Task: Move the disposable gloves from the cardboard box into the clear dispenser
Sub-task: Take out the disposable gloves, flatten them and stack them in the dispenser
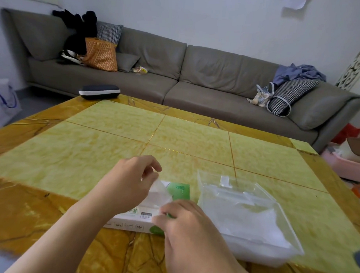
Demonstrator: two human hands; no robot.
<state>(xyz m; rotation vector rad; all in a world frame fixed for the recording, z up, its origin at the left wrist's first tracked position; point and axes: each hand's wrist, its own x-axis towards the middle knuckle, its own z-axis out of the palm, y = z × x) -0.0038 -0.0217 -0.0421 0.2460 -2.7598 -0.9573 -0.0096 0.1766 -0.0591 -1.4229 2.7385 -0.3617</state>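
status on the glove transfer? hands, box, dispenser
Left hand pinching glove film out of cardboard box; right hand steadying box. Clear dispenser beside it, partly filled. Nothing blocking.

Wide bare stretch of yellow marble-patterned table [118,134] beyond both hands. Near edge crowded: white-and-green cardboard box [178,192] just beside open clear plastic dispenser [278,209]. Black oval case [99,91] at far-left corner.
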